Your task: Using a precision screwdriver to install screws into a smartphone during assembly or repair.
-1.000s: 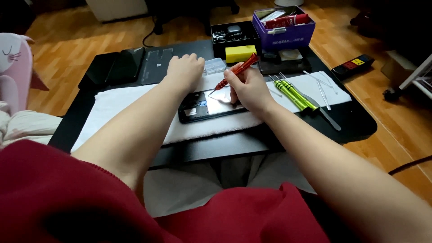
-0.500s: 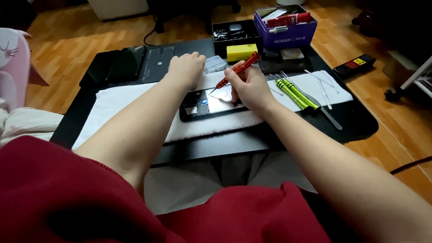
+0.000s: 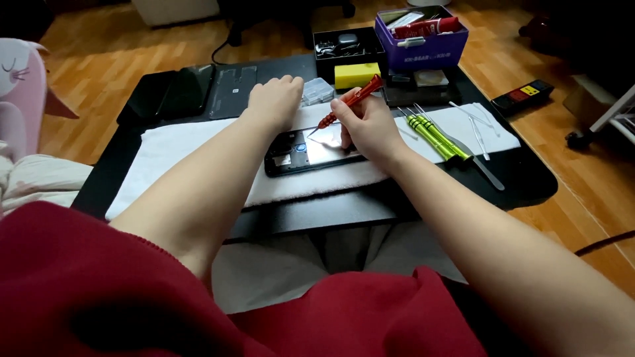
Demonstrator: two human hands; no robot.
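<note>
A person in a dark red top leans over a low black table, both bare forearms stretched forward across a white cloth spread on it. On the cloth lies an opened phone, back cover off, its inner parts showing. The right hand pinches a red screwdriver between thumb and fingers, the tool tilted with its tip down at the phone's upper part. The left hand rests just past the phone's upper left corner, fingers curled under and knuckles up; whether it grips anything cannot be told. Just right of the right wrist, two green-handled screwdrivers lie side by side on the cloth, with thin metal tools near them. Behind the left hand sit a small clear parts box and a flat dark panel, with a dark slab to its left. Farther back stand a yellow block, an open black box and a purple tray holding a red tube. A pink cushion sits at the left edge on the wood floor.
</note>
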